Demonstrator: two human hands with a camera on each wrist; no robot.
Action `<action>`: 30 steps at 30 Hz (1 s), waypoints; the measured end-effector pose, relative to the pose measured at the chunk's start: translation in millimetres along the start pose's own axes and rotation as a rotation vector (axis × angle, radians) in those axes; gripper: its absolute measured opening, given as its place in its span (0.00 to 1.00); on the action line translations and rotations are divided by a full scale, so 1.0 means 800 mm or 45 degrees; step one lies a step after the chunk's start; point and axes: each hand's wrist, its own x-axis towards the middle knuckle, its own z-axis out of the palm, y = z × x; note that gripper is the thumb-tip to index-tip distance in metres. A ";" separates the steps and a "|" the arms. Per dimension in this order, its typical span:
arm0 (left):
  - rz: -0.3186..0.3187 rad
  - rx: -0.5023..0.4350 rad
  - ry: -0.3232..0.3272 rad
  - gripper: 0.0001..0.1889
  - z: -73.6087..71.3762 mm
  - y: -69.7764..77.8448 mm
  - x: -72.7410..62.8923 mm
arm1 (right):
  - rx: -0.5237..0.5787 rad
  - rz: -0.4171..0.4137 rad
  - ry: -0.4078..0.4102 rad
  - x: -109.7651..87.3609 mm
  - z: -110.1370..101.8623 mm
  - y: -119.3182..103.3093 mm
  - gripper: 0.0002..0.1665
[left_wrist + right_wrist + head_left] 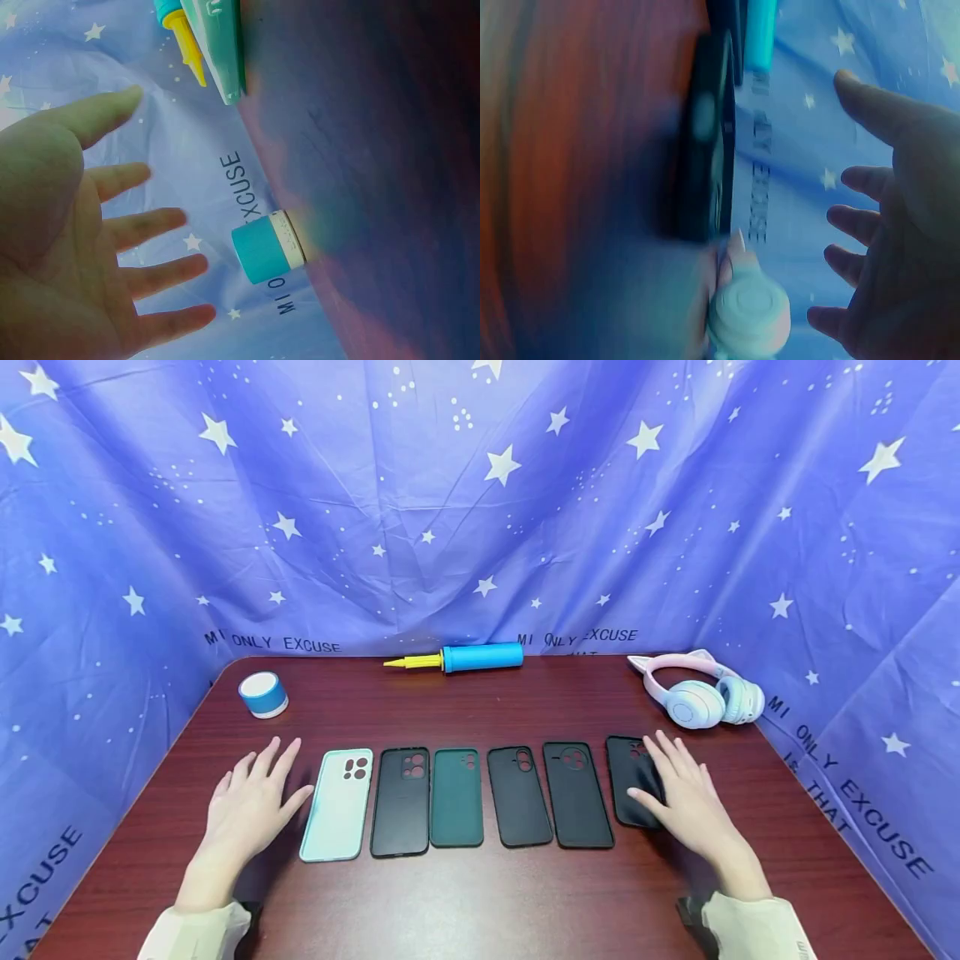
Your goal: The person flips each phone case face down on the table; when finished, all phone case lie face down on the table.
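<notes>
Several phone cases lie in a row across the table. Leftmost is a mint phone case [337, 810], beside it a black phone case [400, 810] and a dark green phone case [457, 802]. Further right come two more black cases, then the rightmost black phone case [628, 781]. My left hand [251, 802], fingers spread, is just left of the mint case and holds nothing. My right hand [690, 802] hovers with straight fingers over the right part of the rightmost case, partly covering it. In the right wrist view a gap shows between that hand [900, 217] and the case [705, 142].
A blue and white round container [263, 695] stands at the back left. A blue hand pump [483, 657] with a yellow nozzle lies along the back edge. Cat-ear headphones [696, 703] rest at the back right. A starry blue curtain [420, 485] surrounds the table [480, 910].
</notes>
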 end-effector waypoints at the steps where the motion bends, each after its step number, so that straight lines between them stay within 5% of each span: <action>1: 0.001 -0.003 -0.006 0.36 0.000 0.001 0.000 | -0.009 -0.021 0.000 0.002 0.003 -0.004 0.47; 14: -0.016 -0.215 -0.213 0.30 0.006 -0.006 0.007 | 0.065 -0.230 -0.099 0.030 0.039 -0.086 0.43; 30: -0.019 -0.469 -0.358 0.26 0.009 -0.016 0.015 | 0.152 -0.375 -0.212 0.064 0.062 -0.180 0.43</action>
